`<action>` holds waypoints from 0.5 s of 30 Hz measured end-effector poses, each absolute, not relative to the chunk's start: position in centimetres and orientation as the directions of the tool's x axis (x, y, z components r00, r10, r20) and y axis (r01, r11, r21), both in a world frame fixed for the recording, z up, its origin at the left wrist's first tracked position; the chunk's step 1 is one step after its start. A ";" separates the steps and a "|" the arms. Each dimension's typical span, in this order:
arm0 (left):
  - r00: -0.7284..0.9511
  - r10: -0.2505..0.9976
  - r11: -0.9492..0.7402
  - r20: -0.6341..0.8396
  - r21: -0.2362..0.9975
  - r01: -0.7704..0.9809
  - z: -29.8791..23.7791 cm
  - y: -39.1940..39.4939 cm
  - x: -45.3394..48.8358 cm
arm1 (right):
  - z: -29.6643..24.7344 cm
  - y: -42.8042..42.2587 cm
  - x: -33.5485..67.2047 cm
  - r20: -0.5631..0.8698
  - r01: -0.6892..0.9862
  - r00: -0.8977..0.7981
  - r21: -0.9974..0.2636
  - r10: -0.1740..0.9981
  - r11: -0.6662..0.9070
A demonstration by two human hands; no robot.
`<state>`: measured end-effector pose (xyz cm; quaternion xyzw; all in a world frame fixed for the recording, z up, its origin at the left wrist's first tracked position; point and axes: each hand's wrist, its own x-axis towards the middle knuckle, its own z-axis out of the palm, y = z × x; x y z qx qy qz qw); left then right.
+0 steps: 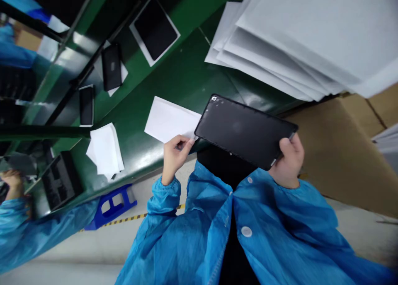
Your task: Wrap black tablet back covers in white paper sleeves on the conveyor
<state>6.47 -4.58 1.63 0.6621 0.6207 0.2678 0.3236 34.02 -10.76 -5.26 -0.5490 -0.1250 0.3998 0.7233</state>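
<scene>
My right hand is closed around the right end of a black tablet, thumb on its upper face. The tablet is held tilted above the bench's front edge, a small round camera ring at its far left corner. Close to the tablet's left end, my left hand pinches the near right corner of a white sheet with thumb and forefinger. The sheet lies on the green bench top, and the tablet's left edge overlaps or touches its right end. Whether the sheet is a flat piece or a sleeve, I cannot tell.
A tall pile of white sheets stands at the right by a cardboard box. On the green bench lie white sheets; dark devices rest behind. A co-worker's hand and a blue stool are left.
</scene>
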 end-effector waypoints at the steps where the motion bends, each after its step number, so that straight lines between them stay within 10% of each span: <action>1: 0.090 0.995 -0.020 -0.049 0.769 0.639 1.6 -4.5 6.5 | -5.4 -10.7 33.9 -0.237 -0.416 0.670 -0.904 0.704 0.092; 15: 0.100 0.981 -0.186 0.164 0.681 0.708 0.8 -3.8 8.2 | -6.6 -14.5 32.3 -0.161 -0.265 0.500 -0.964 0.851 -0.026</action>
